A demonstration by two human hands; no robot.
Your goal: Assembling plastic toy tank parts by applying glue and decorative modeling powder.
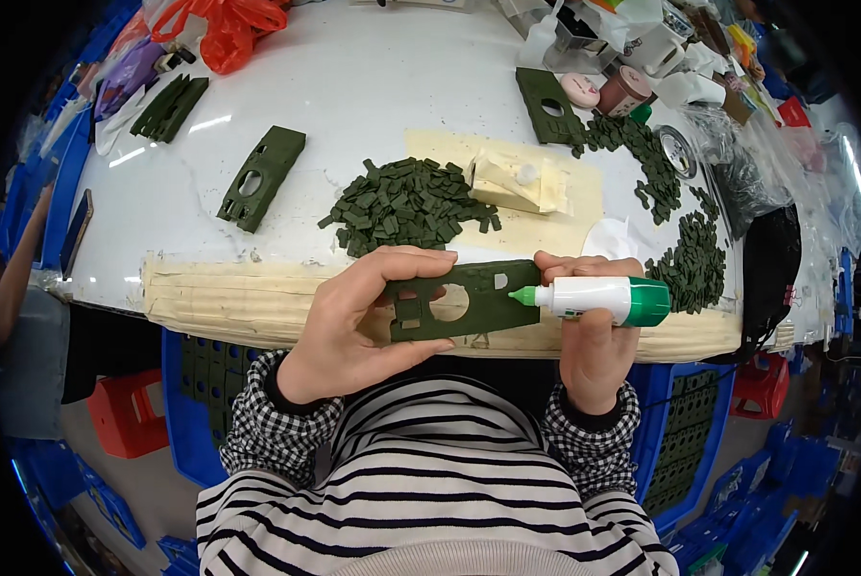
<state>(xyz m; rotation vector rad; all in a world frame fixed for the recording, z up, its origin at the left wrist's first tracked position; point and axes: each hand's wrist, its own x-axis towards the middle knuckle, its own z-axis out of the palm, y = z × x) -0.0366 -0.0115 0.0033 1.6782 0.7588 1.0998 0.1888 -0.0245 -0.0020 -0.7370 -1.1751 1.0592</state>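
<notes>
My left hand [349, 317] grips a flat dark green plastic plate [488, 305] by its left end, thumb below and fingers above. The plate has a large round hole and smaller square openings. In my right hand [595, 360] is a white glue bottle [589, 300] with a green base and green nozzle, its tip pointing left at the plate's right end. Whether the tip touches the plate I cannot tell. Beyond the plate lies a heap of small green plastic pieces [406, 206].
A pale yellow block [517, 180] rests on a sheet behind my hands. Similar green plates [262, 180] lie on the white table [353, 86]. More small pieces [690, 264] are piled at right. Blue crates [188, 413] holding green plates stand below the taped front edge.
</notes>
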